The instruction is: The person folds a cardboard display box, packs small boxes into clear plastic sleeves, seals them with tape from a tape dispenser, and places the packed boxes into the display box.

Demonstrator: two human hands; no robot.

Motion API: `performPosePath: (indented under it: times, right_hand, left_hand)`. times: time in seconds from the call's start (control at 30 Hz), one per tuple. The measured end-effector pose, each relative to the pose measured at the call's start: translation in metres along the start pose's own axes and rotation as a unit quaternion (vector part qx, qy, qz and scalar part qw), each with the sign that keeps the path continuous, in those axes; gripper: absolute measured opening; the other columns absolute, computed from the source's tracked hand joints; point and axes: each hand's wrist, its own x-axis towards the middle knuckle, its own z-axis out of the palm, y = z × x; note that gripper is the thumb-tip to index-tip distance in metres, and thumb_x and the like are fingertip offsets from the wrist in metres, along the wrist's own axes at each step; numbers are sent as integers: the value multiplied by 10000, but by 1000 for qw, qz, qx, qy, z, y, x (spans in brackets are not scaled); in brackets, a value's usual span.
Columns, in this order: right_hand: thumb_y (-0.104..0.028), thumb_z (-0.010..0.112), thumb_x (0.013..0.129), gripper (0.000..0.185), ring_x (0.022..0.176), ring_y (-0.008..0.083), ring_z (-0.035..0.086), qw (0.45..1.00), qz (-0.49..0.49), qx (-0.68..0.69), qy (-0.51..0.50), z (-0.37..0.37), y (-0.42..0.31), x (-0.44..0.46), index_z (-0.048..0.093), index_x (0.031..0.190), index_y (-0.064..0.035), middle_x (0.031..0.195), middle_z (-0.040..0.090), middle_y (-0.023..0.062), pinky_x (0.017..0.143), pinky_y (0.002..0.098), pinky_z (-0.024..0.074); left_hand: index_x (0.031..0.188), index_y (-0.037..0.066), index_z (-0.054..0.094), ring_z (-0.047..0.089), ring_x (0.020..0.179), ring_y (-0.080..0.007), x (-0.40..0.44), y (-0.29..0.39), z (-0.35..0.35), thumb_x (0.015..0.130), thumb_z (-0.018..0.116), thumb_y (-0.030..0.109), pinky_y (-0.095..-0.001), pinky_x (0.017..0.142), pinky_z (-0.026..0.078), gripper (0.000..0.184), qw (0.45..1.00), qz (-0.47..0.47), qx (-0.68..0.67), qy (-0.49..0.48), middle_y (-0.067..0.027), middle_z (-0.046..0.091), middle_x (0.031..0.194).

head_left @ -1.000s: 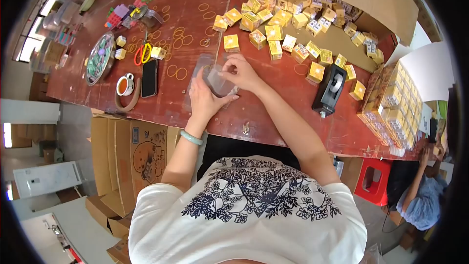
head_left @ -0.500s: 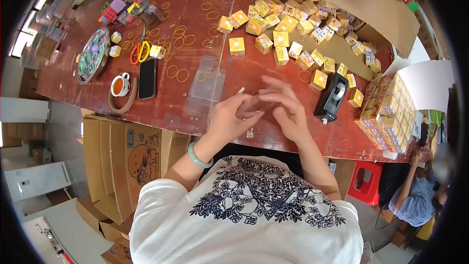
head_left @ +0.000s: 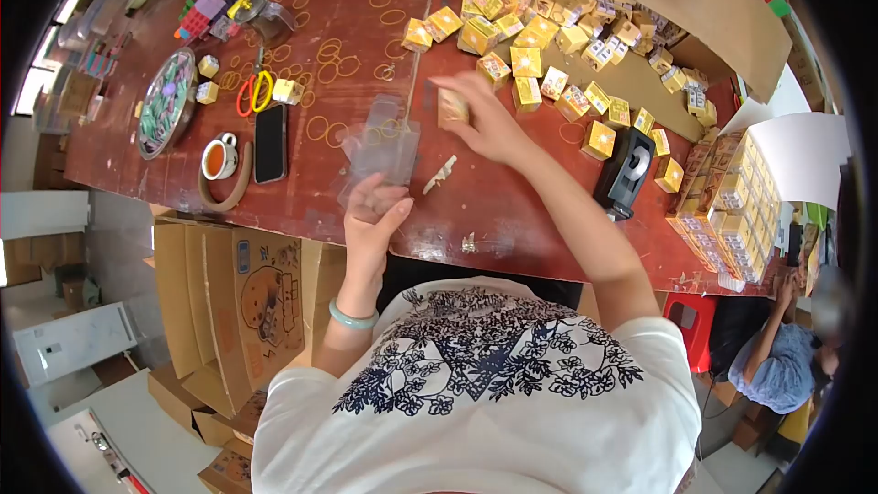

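My right hand (head_left: 485, 119) reaches across the red table with its thumb and fingers around a small yellow box (head_left: 452, 108). The box is partly covered by the fingers and slightly blurred. My left hand (head_left: 373, 212) is at the near edge of some clear plastic pieces (head_left: 389, 151), its fingers loosely bent and the thumb apart. Nothing shows plainly in its grasp; whether it touches the plastic is hard to tell. Between the hands lies a crumpled pale strip (head_left: 440, 174). More yellow boxes (head_left: 526, 62) spread beyond my right hand toward an open carton (head_left: 658, 96).
A black tape dispenser (head_left: 627, 169) and stacked boxes (head_left: 736, 206) stand on the right. To the left are a phone (head_left: 271, 144), a cup (head_left: 219, 160), scissors (head_left: 256, 94), a metal bowl (head_left: 187, 110) and rubber bands (head_left: 334, 59). Another person (head_left: 777, 357) sits far right.
My hands were together over the table's near edge. They have parted: the left moved left to the plastic, the right went forward and took hold of a box. The pale strip now lies on the table.
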Motion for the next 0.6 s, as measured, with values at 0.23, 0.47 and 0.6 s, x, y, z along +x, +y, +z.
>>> performPosePath:
  times: [0.23,0.47,0.6]
  right_hand:
    - [-44,805,750,731,1242,297,494,947,168,208,179,10,-8,-151,428,1376,-63,1275,495,141,1097,417,393]
    - [-92,821,741,701,1224,308,525,962,239,-47,121,-19,-57,-120,459,1340,-46,1315,503,161,1046,415,437]
    - [-92,803,752,667,1206,314,545,943,301,-122,72,-20,-61,-108,476,1331,-36,1313,521,165,1018,409,457]
  left_hand:
    - [1221,51,549,657,803,-157,21,-22,36,771,779,-17,-242,734,534,510,986,44,122,-102,-70,689,952]
    - [1186,47,543,630,781,-134,32,-19,56,696,841,45,-250,717,520,574,884,209,415,-53,-48,680,923]
    - [1174,49,531,629,762,-132,32,-23,58,661,862,67,-249,692,518,611,819,303,486,-23,-40,673,904]
